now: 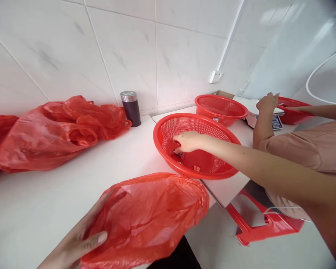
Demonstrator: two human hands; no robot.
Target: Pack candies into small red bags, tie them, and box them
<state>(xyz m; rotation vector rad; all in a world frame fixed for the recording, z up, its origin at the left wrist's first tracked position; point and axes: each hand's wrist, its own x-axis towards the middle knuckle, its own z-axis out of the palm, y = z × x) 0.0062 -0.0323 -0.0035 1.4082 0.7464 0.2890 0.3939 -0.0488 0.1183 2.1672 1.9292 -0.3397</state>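
Observation:
My left hand [75, 243] grips the near edge of a red plastic bag [148, 216] lying on the white counter [44, 201], thumb on top of the plastic. My right hand [187, 142] reaches into a large red perforated basket [168, 127] beside the bag. Its fingers are curled down on a small dark item at the basket's bottom, too small to name. A few other small pieces [196, 168] lie in the basket.
A heap of red plastic bags [58, 127] lies at the back left, next to a dark flask with a silver cap [131, 108]. A second red basket [221, 108] stands further back. A co-worker in a pink shirt [310, 145] has a hand [267, 101] over a scale [277, 121]. A red stool [263, 220] stands below.

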